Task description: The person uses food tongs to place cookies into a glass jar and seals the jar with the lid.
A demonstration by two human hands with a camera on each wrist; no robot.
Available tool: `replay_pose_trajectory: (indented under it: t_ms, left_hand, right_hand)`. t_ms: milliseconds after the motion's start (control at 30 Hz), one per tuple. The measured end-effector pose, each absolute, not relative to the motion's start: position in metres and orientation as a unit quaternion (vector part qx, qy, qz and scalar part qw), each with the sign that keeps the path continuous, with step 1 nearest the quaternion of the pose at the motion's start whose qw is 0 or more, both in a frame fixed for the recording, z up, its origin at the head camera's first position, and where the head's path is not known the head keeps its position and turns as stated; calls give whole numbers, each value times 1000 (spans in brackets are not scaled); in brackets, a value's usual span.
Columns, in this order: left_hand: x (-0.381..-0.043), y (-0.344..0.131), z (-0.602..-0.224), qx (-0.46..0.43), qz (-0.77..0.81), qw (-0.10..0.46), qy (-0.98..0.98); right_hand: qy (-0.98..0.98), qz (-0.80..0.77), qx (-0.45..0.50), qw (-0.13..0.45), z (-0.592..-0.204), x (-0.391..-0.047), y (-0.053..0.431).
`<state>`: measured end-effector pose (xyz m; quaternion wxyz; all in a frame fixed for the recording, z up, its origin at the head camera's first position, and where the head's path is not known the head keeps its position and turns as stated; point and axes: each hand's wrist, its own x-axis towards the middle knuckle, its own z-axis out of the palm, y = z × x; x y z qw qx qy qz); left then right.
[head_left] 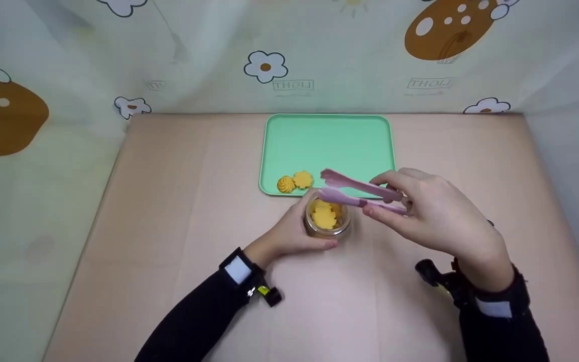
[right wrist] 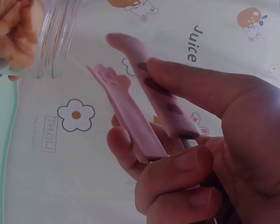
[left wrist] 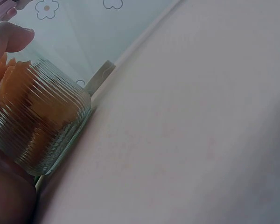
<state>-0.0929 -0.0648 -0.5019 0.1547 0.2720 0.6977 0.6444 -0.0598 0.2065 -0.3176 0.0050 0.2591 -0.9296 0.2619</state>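
Observation:
My left hand (head_left: pixel 292 229) is curled round a ribbed glass jar (left wrist: pixel 46 112) that stands on the table. Yellow-orange cookies (head_left: pixel 324 216) fill much of the jar, and its mouth is uncovered. My right hand (head_left: pixel 438 213) grips a pair of pink tongs (head_left: pixel 357 186) above and to the right of the jar. The tong tips stand apart, and nothing shows between them in the right wrist view. Just beyond the jar, a swirled cookie (head_left: pixel 285 184) and a flower-shaped cookie (head_left: pixel 303 179) lie side by side on the green tray (head_left: pixel 329 141).
The green tray lies at the back of the tan table (head_left: pixel 169 201), against a patterned curtain (head_left: pixel 194 60). The tray's front edge is close behind the jar. More curtain hangs along the left and right sides.

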Motion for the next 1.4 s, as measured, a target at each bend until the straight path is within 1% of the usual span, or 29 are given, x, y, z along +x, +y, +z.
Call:
replay_pose_trajectory:
  t_ms: [233,467,700,800,933,1100,1167,1400]
  left_hand:
    - [-93,-66,-501,270,645,148,700]
    - [-93,-68,-500,273,644,144,700]
    - [-92,-66,-501,281,647,145,694]
    - [-91,-65,-500,292,645,150,690]
    - [-92,-66,-500,309,639,149,688]
    - [-93,-68,-502,340,631,155,680]
    - [-93,-68,-503,352,630,162,673]
    - [-93,-68,-505,360,633,172,663]
  right_hand:
    - [-928,286,236,22,-317,-64,205]
    - [-932,305,193,0,-318,-75,206]
    - [-924,317,214,12,-328,-89,206]
    - [-923,314,223,6,-335,-98,205]
    - [-928,291,229,-30,-346,-117,199]
    - [-932,271,218,-104,-365,-144,188]
    - [-930,269,217,-125,-373,-154,182]
    - [-922,252,250,-157,-395,-174,166]
